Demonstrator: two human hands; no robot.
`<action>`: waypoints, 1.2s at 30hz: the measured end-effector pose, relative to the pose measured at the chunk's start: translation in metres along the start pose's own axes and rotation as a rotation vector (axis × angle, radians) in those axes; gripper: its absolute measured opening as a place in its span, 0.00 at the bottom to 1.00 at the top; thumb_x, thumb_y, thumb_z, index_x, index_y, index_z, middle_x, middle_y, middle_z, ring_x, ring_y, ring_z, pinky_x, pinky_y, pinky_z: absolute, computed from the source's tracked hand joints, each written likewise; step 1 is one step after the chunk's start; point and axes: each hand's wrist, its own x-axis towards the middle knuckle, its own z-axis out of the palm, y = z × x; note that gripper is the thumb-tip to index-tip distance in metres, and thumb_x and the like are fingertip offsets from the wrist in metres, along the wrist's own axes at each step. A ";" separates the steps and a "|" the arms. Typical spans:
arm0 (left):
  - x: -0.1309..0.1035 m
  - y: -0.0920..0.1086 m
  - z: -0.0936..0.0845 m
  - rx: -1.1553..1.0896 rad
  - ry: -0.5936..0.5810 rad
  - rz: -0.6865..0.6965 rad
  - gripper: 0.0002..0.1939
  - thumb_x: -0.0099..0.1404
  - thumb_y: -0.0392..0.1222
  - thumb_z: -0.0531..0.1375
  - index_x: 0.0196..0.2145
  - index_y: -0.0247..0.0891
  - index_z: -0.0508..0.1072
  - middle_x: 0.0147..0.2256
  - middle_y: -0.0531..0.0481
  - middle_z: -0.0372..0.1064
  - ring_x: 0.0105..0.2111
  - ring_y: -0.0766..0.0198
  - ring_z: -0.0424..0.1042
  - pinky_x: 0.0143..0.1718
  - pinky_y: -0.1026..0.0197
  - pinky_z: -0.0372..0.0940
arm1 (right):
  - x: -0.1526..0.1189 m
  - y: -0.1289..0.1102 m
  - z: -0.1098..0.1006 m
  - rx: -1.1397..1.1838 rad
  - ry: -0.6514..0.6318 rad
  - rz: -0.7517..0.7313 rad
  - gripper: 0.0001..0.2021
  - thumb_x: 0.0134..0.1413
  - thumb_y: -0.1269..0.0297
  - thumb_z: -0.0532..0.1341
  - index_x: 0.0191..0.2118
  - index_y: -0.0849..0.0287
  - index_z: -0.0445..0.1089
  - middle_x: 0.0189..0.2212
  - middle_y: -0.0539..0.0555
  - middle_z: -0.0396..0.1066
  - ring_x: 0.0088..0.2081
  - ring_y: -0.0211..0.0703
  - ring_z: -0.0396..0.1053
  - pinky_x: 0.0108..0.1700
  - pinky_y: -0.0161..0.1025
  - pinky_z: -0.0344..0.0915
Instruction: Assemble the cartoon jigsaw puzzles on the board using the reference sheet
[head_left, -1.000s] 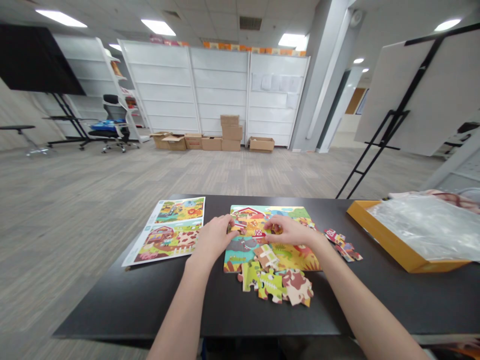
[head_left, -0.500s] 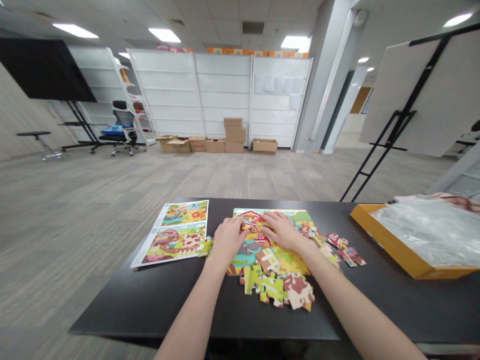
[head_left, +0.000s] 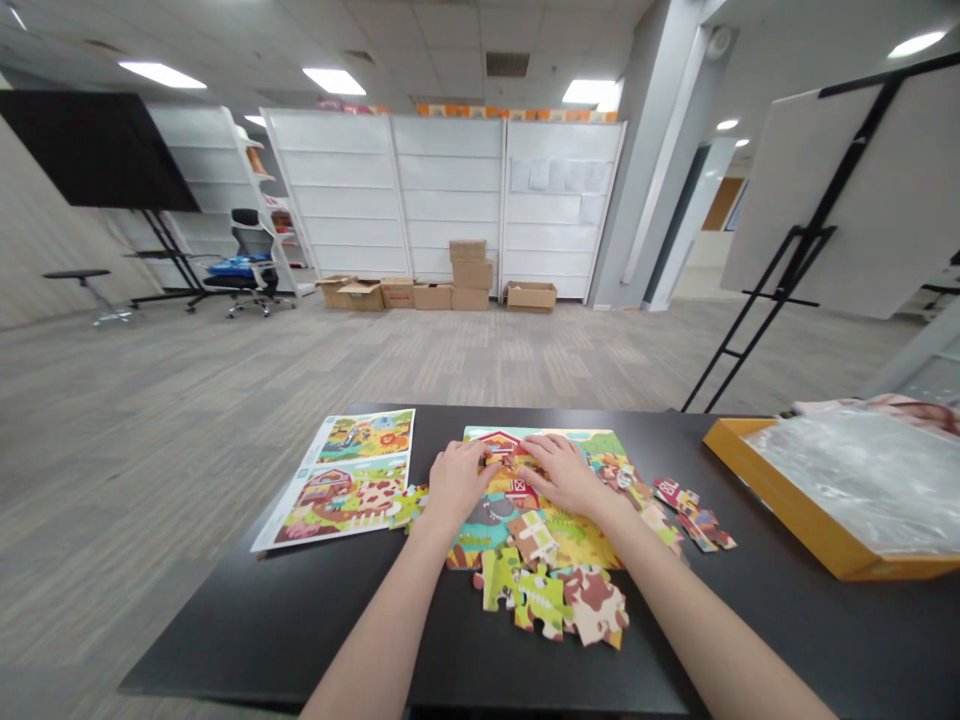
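A partly assembled jigsaw puzzle [head_left: 486,536] with a farm and animal picture lies flat on the black table. My left hand [head_left: 456,488] rests at its upper left, with bent fingers and thumb close together at the edge of a puzzle piece [head_left: 504,461] below the red barn roof. From the other side, my right hand [head_left: 564,478] lies over the puzzle, fingers spread and thumb apart, tips touching the same area. The fingers partly hide that piece. Loose puzzle pieces [head_left: 595,604] overlap the near edge, including green ones and a brown-patched cream one.
A printed picture sheet [head_left: 304,500] lies at left, a few pieces over its right edge. More loose pieces [head_left: 696,514] sit right of the puzzle. A yellow box [head_left: 787,505] with clear plastic stands at the table's [head_left: 247,620] right. Cardboard boxes [head_left: 470,285] stand by far shelves.
The view has tipped slightly upward, so the table sits lower in it. Both hands stay at the puzzle's upper part; the fingers have shifted only slightly around the barn pieces.
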 end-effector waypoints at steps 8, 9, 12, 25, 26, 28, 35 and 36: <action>-0.001 0.001 -0.003 0.045 -0.022 0.065 0.09 0.69 0.48 0.61 0.40 0.42 0.78 0.45 0.48 0.78 0.48 0.54 0.71 0.47 0.55 0.64 | 0.000 -0.003 -0.002 -0.004 0.000 0.003 0.24 0.68 0.47 0.54 0.61 0.55 0.68 0.61 0.58 0.68 0.60 0.54 0.61 0.63 0.53 0.56; -0.001 0.002 -0.003 0.057 -0.022 0.067 0.09 0.70 0.48 0.60 0.41 0.42 0.78 0.46 0.48 0.78 0.48 0.54 0.71 0.47 0.54 0.64 | 0.000 -0.003 -0.002 -0.002 -0.001 0.005 0.24 0.67 0.47 0.54 0.61 0.54 0.68 0.61 0.58 0.68 0.61 0.54 0.61 0.63 0.53 0.57; -0.001 0.003 -0.001 0.089 -0.035 0.093 0.09 0.71 0.44 0.58 0.45 0.43 0.77 0.48 0.47 0.77 0.49 0.54 0.70 0.48 0.54 0.64 | 0.000 -0.002 -0.001 0.006 -0.005 0.011 0.24 0.67 0.46 0.54 0.61 0.53 0.68 0.61 0.59 0.68 0.61 0.54 0.61 0.63 0.53 0.56; -0.006 0.005 0.005 0.119 -0.057 0.216 0.15 0.75 0.38 0.50 0.53 0.43 0.72 0.57 0.46 0.72 0.59 0.52 0.65 0.55 0.48 0.62 | 0.000 -0.003 -0.002 0.005 -0.011 0.014 0.24 0.68 0.48 0.54 0.62 0.54 0.67 0.61 0.59 0.68 0.61 0.54 0.61 0.63 0.53 0.56; -0.006 0.005 0.005 0.117 -0.063 0.214 0.15 0.75 0.38 0.50 0.53 0.42 0.72 0.57 0.46 0.72 0.59 0.52 0.64 0.55 0.47 0.61 | 0.000 -0.004 -0.003 0.004 -0.012 0.015 0.24 0.67 0.48 0.54 0.61 0.54 0.67 0.61 0.59 0.68 0.61 0.54 0.61 0.63 0.53 0.56; -0.007 0.007 0.004 0.116 -0.073 0.207 0.16 0.74 0.36 0.49 0.53 0.42 0.72 0.57 0.46 0.72 0.59 0.52 0.64 0.55 0.47 0.61 | 0.000 -0.004 -0.003 0.003 -0.014 0.016 0.24 0.67 0.48 0.55 0.61 0.54 0.67 0.61 0.59 0.68 0.61 0.54 0.61 0.63 0.54 0.56; -0.007 0.009 -0.006 0.011 -0.021 0.136 0.17 0.74 0.35 0.49 0.55 0.41 0.70 0.56 0.45 0.72 0.56 0.55 0.68 0.54 0.51 0.62 | 0.002 -0.002 -0.006 0.025 0.047 0.017 0.22 0.69 0.52 0.53 0.61 0.56 0.68 0.63 0.62 0.65 0.62 0.55 0.60 0.63 0.56 0.57; -0.008 0.008 -0.009 -0.019 -0.006 0.114 0.16 0.73 0.36 0.50 0.54 0.41 0.71 0.55 0.45 0.73 0.54 0.55 0.68 0.54 0.52 0.63 | 0.003 -0.002 -0.008 0.035 0.097 0.023 0.21 0.70 0.53 0.52 0.59 0.57 0.69 0.62 0.63 0.65 0.61 0.55 0.60 0.63 0.55 0.58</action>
